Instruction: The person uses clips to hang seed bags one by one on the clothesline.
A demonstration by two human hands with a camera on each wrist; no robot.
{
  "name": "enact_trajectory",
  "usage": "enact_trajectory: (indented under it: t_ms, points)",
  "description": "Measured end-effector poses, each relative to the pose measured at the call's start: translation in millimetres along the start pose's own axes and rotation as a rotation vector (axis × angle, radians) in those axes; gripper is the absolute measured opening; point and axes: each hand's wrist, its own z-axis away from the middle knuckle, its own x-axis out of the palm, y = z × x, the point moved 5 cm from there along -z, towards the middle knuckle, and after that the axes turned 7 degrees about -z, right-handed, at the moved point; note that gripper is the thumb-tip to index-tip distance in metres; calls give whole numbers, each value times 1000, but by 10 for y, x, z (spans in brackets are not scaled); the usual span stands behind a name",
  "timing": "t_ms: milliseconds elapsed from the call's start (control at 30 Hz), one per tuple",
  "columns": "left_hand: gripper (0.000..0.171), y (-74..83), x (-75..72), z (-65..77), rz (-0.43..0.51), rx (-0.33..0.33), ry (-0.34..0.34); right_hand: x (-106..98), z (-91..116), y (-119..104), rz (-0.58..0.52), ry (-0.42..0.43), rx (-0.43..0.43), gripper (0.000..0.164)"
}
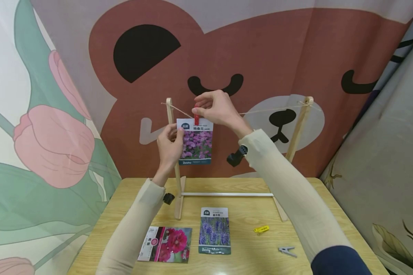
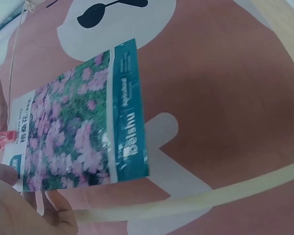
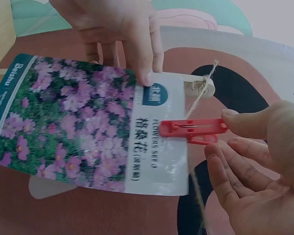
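Near 7 o'clock from the pink-flower packet (image 1: 196, 144), a magenta-flower packet (image 1: 172, 244) is lying on the table (image 1: 247, 254). At 9, your left hand (image 1: 170, 147) is pinching the pink-flower packet's upper left edge, thumb in front. You are holding that packet upright at the string (image 1: 182, 111). At its 12, a red clip (image 1: 196, 119) is biting the top edge. Near 6, a purple-flower packet (image 1: 214, 231) is lying flat. At 1, your right hand (image 1: 218, 110) is pinching the red clip between its fingers. Near 5, a yellow clip (image 1: 261, 229), then a grey clip (image 1: 285, 249), are resting.
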Motion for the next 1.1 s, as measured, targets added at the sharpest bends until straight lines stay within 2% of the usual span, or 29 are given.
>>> enact_trajectory:
  t_ms: [233, 433, 700, 1100]
  points:
    - [23, -416, 22, -86, -32, 10, 2, -6, 55, -7, -3, 10, -13, 38]
    - [24, -435, -42, -73, -50, 14, 16, -36, 127, -26, -8, 32, -30, 34]
    - [23, -478, -128, -58, -13, 42, 20, -108, 284, -37, -8, 41, -66, 35]
    - [24, -512, -227, 20, -11, 31, 20, -131, 582, 18, -28, 7, -88, 32]
